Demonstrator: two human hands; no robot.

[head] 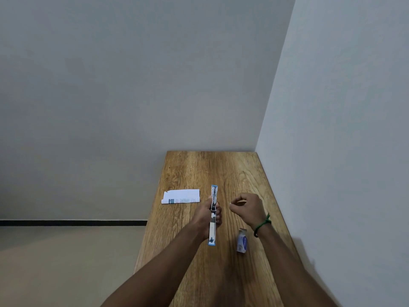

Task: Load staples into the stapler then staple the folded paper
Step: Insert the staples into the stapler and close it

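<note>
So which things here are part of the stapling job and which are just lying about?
For the job: stapler in left hand; staple box; folded paper; right hand, pinched.
Lying about: nothing else on the table; green wristband is only worn.

A long wooden table (232, 169) with plain grain fits into the corner of two pale walls. On it lie a folded paper (181, 196) near the left edge and a small staple box (242, 241) toward the right, well apart.
</note>
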